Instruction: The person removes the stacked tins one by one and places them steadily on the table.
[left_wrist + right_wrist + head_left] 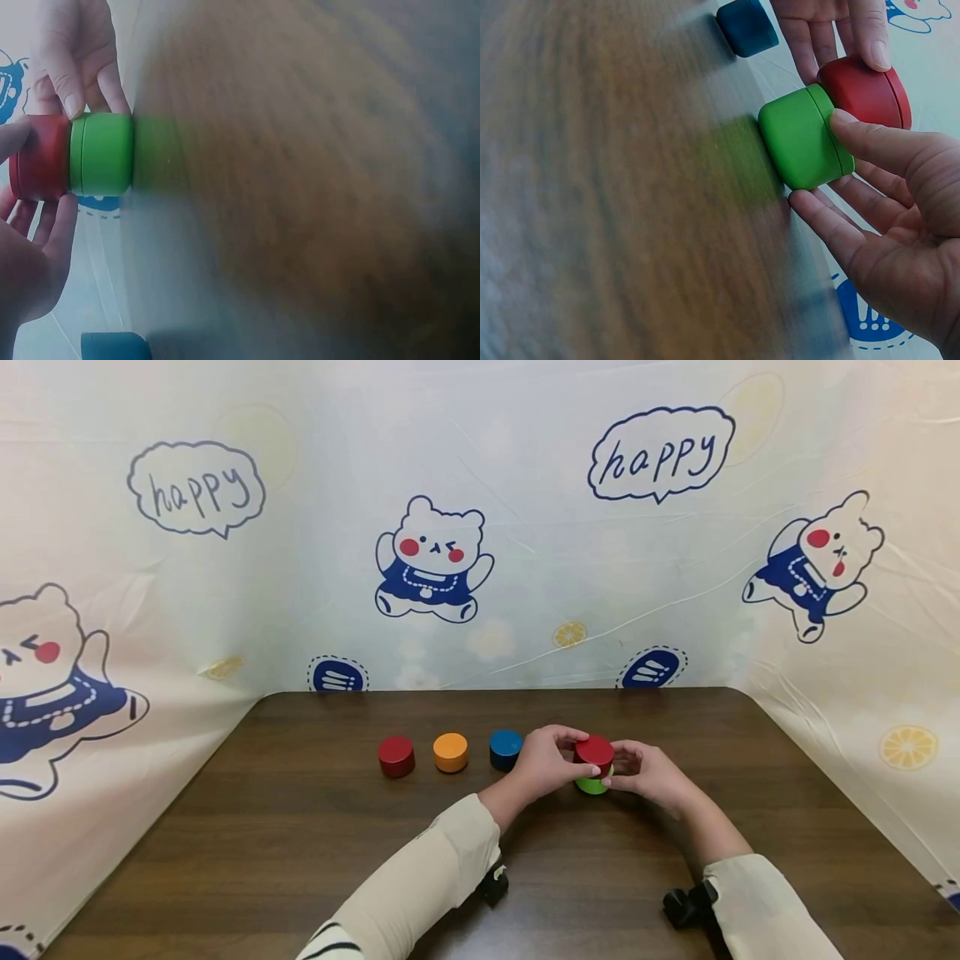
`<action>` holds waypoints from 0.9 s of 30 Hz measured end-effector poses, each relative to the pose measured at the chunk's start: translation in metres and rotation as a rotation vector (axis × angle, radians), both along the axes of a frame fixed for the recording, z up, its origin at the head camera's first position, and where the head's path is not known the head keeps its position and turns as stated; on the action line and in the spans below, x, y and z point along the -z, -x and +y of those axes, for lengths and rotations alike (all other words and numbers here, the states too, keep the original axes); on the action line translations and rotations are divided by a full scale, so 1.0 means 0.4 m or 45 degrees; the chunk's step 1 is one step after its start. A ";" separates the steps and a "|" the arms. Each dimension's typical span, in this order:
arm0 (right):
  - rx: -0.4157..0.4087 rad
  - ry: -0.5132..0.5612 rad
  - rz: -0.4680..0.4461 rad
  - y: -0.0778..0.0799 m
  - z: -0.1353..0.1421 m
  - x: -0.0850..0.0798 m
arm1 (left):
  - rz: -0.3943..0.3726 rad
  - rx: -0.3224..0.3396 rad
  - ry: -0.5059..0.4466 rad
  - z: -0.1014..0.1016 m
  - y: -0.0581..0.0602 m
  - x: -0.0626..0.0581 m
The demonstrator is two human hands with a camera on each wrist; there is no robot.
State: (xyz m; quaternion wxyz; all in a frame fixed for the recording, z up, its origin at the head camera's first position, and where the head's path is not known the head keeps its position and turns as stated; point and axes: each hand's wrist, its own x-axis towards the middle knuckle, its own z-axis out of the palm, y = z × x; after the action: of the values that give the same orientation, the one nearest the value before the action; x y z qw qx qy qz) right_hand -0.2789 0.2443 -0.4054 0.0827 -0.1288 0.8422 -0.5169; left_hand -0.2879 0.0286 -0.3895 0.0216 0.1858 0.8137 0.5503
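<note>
A red cylinder sits on top of a green cylinder at the right of the table's far half. My left hand grips the red one, thumb at the near side and fingers round the back. From the other side my right hand holds the green one. Its thumb presses near the upper edge of the green cylinder in the right wrist view, close to where the two meet. There the red cylinder looks slightly offset from the green. Each cylinder shows a thin seam near its top.
Left of the hands, a blue cylinder, an orange cylinder and another red cylinder stand in a row on the brown wooden table. The blue one is close beside my left hand. A printed cloth hangs behind the table.
</note>
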 end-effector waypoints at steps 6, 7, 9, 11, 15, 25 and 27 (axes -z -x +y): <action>0.002 0.014 -0.009 0.000 -0.002 0.003 | 0.011 0.004 0.004 -0.010 -0.006 -0.002; 0.003 0.013 -0.009 0.000 -0.002 0.003 | 0.013 0.003 0.007 -0.011 -0.007 -0.002; 0.002 0.006 -0.007 -0.001 -0.004 0.003 | 0.019 0.002 0.018 -0.015 -0.009 -0.004; 0.002 0.001 -0.006 -0.001 -0.005 0.002 | 0.023 0.005 0.029 -0.017 -0.012 -0.006; 0.002 -0.001 -0.003 -0.001 -0.004 0.002 | 0.027 0.012 0.036 -0.022 -0.015 -0.012; 0.002 -0.012 -0.010 -0.002 -0.005 0.002 | 0.039 0.026 0.007 -0.042 -0.017 -0.017; 0.000 -0.008 -0.008 -0.003 -0.006 0.002 | 0.046 0.020 0.014 -0.047 -0.017 -0.018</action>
State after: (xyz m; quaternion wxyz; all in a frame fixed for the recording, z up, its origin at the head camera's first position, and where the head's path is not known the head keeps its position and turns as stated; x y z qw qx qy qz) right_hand -0.2778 0.2420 -0.4060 0.0857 -0.1271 0.8436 -0.5146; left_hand -0.2810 0.0097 -0.3823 0.0124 0.2020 0.8154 0.5424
